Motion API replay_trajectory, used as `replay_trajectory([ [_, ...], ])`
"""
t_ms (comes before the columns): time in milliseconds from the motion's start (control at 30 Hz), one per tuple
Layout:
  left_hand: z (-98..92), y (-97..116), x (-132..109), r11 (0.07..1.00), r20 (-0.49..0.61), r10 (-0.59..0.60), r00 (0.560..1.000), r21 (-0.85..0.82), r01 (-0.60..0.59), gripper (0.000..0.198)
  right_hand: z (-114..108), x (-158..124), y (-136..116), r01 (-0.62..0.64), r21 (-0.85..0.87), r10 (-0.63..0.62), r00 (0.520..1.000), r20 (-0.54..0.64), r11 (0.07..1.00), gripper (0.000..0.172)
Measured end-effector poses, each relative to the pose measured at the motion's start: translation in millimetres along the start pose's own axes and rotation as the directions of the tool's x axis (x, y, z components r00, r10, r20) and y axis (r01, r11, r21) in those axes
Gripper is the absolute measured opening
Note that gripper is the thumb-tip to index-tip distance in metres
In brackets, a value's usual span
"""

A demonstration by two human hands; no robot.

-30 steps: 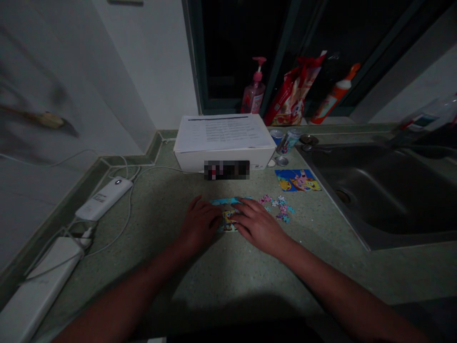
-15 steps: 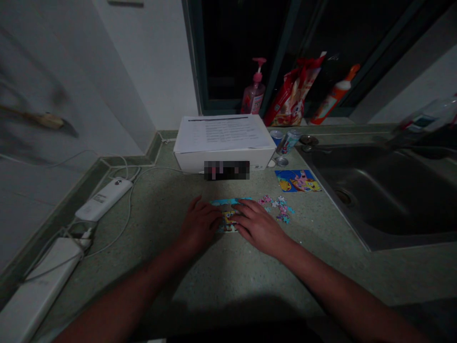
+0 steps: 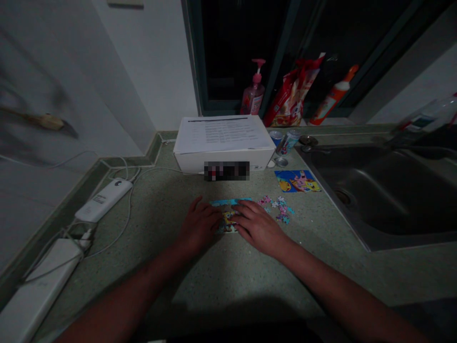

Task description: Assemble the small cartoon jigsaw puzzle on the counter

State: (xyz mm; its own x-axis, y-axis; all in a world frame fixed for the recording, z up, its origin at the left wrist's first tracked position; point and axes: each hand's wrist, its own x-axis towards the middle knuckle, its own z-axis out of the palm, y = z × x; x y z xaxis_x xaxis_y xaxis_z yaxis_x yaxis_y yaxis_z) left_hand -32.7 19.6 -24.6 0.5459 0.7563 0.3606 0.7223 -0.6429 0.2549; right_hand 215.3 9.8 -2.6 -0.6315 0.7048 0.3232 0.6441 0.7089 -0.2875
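A small, partly joined colourful jigsaw puzzle [image 3: 228, 216] lies on the green speckled counter [image 3: 214, 276]. My left hand [image 3: 200, 226] rests flat on its left side, fingers stretched out. My right hand [image 3: 259, 226] lies flat on its right side, fingers pointing left over the pieces. Both hands touch the puzzle and hide much of it. Several loose puzzle pieces [image 3: 280, 207] are scattered just right of my right hand. A printed cartoon picture card [image 3: 297, 180] lies further back on the right.
A white box with a printed sheet on top [image 3: 223, 142] stands behind the puzzle. A steel sink [image 3: 382, 190] fills the right. White power banks [image 3: 103, 199] and cables lie at the left. Bottles and a red bag [image 3: 293, 93] line the window sill.
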Motion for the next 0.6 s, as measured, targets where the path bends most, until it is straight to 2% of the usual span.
replay_trajectory([
  [433, -1.7, 1.1, -0.9, 1.000, 0.016, 0.002, 1.000, -0.012, -0.002, 0.024, 1.6, -0.6, 1.0, 0.001, 0.004, -0.001, 1.000, 0.004, 1.000, 0.022],
  [600, -4.2, 3.1, -0.7, 0.999, -0.035, -0.013, 0.999, -0.032, 0.012, 0.024, 1.7, -0.7, 1.0, 0.005, 0.006, -0.005, 1.000, -0.006, 1.000, 0.022],
])
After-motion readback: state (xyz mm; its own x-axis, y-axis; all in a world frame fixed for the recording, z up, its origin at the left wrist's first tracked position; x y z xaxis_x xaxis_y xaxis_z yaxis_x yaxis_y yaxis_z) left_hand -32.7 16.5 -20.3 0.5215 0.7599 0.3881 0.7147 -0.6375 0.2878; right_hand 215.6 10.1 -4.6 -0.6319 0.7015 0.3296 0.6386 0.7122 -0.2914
